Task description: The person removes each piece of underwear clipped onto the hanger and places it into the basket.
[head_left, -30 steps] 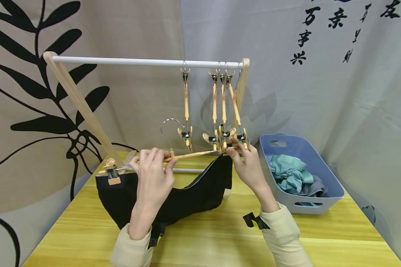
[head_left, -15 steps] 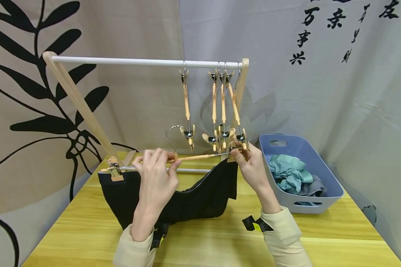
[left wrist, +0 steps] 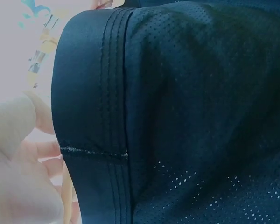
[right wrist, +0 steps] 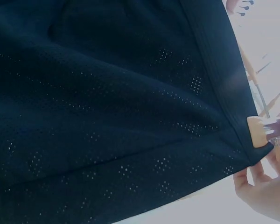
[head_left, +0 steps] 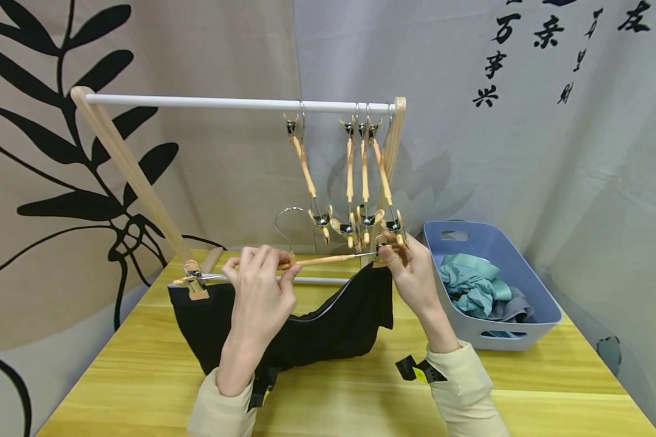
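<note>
A black garment [head_left: 328, 337] with a wide waistband hangs from a wooden clip hanger [head_left: 328, 260] with a metal hook. My left hand [head_left: 262, 297] grips the middle of the hanger just below the hook. At the hanger's right end, my right hand [head_left: 412, 276] pinches the clip [head_left: 381, 247]. In the right wrist view, that clip's wooden pad [right wrist: 257, 132] sits over the waistband corner. The left clip [head_left: 198, 288] also bites the waistband. Perforated fabric [left wrist: 200, 93] and the stitched waistband [left wrist: 91, 93] fill most of the left wrist view.
A rack with a white rail [head_left: 197, 101] stands behind the hands. Several clip hangers [head_left: 364, 164] hang at its right end, low ones close above my right hand. A blue-grey basket [head_left: 494, 334] holding teal and grey cloth [head_left: 472, 282] stands at right on the wooden table [head_left: 142, 388].
Hanger and garment have shifted slightly right with both hands. The right clip shows more clearly, on the waistband corner. The leftmost hanger on the rail has swung, its lower end moving right.
</note>
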`<state>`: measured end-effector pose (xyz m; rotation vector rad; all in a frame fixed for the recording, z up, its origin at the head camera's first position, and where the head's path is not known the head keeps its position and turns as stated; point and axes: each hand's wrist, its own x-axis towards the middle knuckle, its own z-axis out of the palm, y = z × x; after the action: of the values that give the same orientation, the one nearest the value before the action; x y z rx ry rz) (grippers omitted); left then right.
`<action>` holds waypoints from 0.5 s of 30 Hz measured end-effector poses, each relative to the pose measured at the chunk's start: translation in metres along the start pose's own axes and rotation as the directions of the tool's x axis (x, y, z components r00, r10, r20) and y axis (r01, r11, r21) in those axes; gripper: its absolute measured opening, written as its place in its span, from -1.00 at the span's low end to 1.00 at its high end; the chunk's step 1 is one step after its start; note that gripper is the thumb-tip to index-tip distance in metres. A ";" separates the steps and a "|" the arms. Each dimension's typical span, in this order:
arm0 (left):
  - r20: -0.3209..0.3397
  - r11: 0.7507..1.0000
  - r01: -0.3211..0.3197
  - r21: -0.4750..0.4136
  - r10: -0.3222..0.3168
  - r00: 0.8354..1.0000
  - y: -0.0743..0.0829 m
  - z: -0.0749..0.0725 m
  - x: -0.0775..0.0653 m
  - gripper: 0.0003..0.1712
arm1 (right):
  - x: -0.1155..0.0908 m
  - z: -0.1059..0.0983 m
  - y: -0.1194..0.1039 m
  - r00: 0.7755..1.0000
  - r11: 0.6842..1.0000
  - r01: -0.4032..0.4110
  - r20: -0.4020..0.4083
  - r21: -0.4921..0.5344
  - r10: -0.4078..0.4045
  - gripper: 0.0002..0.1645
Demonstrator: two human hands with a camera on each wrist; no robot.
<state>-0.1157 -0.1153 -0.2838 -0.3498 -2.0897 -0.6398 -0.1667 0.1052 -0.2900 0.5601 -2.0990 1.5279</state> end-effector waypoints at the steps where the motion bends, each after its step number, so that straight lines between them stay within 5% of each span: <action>1: 0.002 1.000 0.001 0.000 -0.001 1.000 0.000 0.000 0.000 -0.88 | 0.000 0.000 0.000 1.000 1.000 0.001 -0.001 -0.001 -0.001 -0.66; 15: 0.013 1.000 0.000 0.010 0.000 1.000 0.002 -0.002 0.000 -0.87 | 0.001 -0.001 -0.005 0.997 0.997 0.076 -0.021 -0.001 -0.076 -0.77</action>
<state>-0.1132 -0.1150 -0.2821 -0.3492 -2.1043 -0.6279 -0.1647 0.1051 -0.2853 0.6138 -2.0387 1.4849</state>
